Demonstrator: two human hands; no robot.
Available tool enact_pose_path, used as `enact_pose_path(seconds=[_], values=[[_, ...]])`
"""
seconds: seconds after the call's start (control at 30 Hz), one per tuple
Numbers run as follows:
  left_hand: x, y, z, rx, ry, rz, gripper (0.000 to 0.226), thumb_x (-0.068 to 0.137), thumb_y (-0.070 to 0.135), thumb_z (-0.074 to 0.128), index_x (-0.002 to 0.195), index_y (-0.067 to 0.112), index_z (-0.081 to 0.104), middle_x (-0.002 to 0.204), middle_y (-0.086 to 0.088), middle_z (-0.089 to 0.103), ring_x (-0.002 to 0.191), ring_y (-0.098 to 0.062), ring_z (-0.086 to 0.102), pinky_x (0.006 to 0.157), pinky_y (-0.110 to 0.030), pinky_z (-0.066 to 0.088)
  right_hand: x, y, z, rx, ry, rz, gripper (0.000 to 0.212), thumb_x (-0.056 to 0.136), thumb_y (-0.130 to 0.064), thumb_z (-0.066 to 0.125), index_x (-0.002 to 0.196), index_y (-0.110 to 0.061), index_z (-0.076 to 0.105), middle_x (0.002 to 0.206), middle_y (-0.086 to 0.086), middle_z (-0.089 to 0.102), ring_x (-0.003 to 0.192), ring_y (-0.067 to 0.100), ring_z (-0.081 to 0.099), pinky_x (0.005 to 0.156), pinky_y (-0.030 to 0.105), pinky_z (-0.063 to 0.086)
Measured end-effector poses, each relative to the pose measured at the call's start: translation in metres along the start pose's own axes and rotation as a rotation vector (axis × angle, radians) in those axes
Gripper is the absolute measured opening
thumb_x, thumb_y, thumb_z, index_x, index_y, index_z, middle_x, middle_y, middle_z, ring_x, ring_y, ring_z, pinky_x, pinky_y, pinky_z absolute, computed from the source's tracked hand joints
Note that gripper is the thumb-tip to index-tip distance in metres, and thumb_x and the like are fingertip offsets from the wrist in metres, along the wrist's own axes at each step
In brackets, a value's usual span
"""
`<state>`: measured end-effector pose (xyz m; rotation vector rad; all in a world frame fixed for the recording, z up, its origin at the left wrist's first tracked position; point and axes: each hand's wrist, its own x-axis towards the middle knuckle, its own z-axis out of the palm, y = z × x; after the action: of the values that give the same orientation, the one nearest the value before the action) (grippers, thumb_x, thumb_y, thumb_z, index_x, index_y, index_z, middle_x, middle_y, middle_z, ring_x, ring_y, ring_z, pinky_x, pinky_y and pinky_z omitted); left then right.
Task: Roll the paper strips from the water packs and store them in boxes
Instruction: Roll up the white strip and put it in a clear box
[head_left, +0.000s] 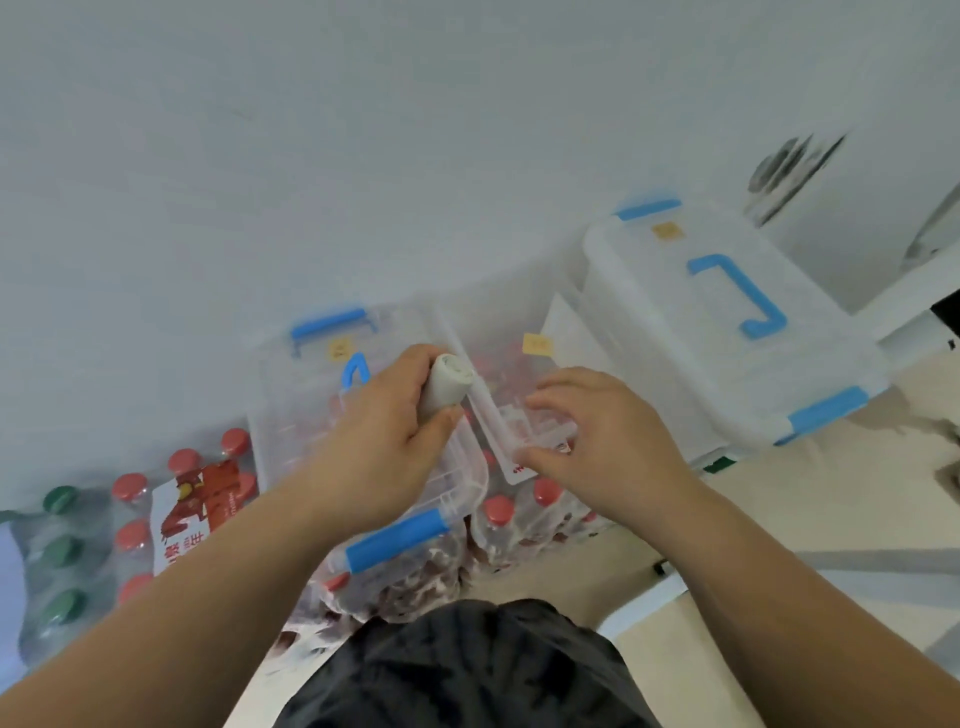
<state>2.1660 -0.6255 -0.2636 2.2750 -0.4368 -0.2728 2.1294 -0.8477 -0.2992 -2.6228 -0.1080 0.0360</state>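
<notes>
1. Nearest me, a dark garment (467, 670) fills the bottom edge. Both my forearms run in from the lower corners, cut off by the frame.
2. My left hand (395, 441) is curled round the paper roll (447, 387), gripping it upright over the left clear box (395, 538). My palm hides the roll's lower end.
3. My right hand (597, 431) hangs over the right clear box (519, 364), fingers bent, thumb near a clear plastic edge. Whether it pinches that edge, I cannot tell: the plastic is see-through and blurred.
4. Both clear boxes sit on a red-capped water pack (519, 519), mostly hidden beneath them.
5. On the left are more red-capped bottles (182, 514) and a green-capped pack (57, 551), the latter cut by the frame edge.
6. Right and farther off is a closed box (727, 332), with a blue handle on its lid, just beside the right clear box.
7. Bare floor (727, 545) shows to my right. The wall (363, 156) stands behind the boxes.
8. The dark smear at upper right is too blurred to make out.
</notes>
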Motion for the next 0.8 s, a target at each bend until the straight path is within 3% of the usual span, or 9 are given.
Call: enact_pose_path(seconds=[0.07, 0.13, 0.3, 0.47, 0.8], values=[[0.008, 0.002, 0.003, 0.058, -0.05, 0.048, 0.024, 0.099, 0.018, 0.053, 0.118, 0.03, 0.045, 0.099, 0.011, 0.055, 0.087, -0.002, 0.053, 0.074, -0.018, 0.043, 0.005, 0.004, 0.007, -0.04, 0.031, -0.072, 0.048, 0.067, -0.045, 0.09, 0.109, -0.024, 0.078, 0.121, -0.003, 0.072, 0.113, 0.019, 0.065, 0.096, 0.027, 0.047], [0.016, 0.002, 0.006, 0.15, -0.124, 0.088, 0.022, 0.099, 0.017, 0.05, 0.117, 0.028, 0.043, 0.103, 0.006, 0.054, 0.09, -0.007, 0.051, 0.08, -0.029, 0.044, 0.009, 0.005, 0.012, -0.095, 0.062, -0.133, 0.039, 0.062, -0.04, 0.093, 0.095, -0.022, 0.081, 0.104, -0.001, 0.077, 0.096, 0.022, 0.072, 0.083, 0.031, 0.055], [0.032, 0.007, 0.011, 0.32, -0.249, 0.078, 0.024, 0.1, 0.019, 0.046, 0.124, 0.017, 0.043, 0.111, -0.001, 0.051, 0.098, -0.02, 0.05, 0.08, -0.033, 0.038, 0.017, 0.008, 0.012, -0.154, 0.03, -0.185, 0.034, 0.075, -0.052, 0.07, 0.09, -0.023, 0.08, 0.096, -0.001, 0.078, 0.084, 0.025, 0.073, 0.065, 0.042, 0.059], [0.039, 0.007, 0.013, 0.354, -0.325, 0.085, 0.019, 0.1, 0.02, 0.045, 0.118, 0.014, 0.045, 0.112, -0.007, 0.054, 0.097, -0.025, 0.052, 0.088, -0.043, 0.045, 0.02, 0.015, 0.019, -0.177, 0.095, -0.251, 0.041, 0.077, -0.058, 0.061, 0.094, -0.026, 0.079, 0.096, -0.004, 0.079, 0.079, 0.022, 0.075, 0.06, 0.04, 0.059], [0.052, -0.003, 0.009, 0.247, -0.329, 0.085, 0.018, 0.101, 0.033, 0.049, 0.112, 0.019, 0.047, 0.1, -0.001, 0.056, 0.089, -0.018, 0.055, 0.081, -0.04, 0.047, 0.024, 0.017, 0.012, -0.318, 0.112, -0.384, 0.038, 0.072, -0.05, 0.082, 0.102, -0.027, 0.077, 0.087, -0.007, 0.078, 0.066, 0.02, 0.072, 0.049, 0.032, 0.055]])
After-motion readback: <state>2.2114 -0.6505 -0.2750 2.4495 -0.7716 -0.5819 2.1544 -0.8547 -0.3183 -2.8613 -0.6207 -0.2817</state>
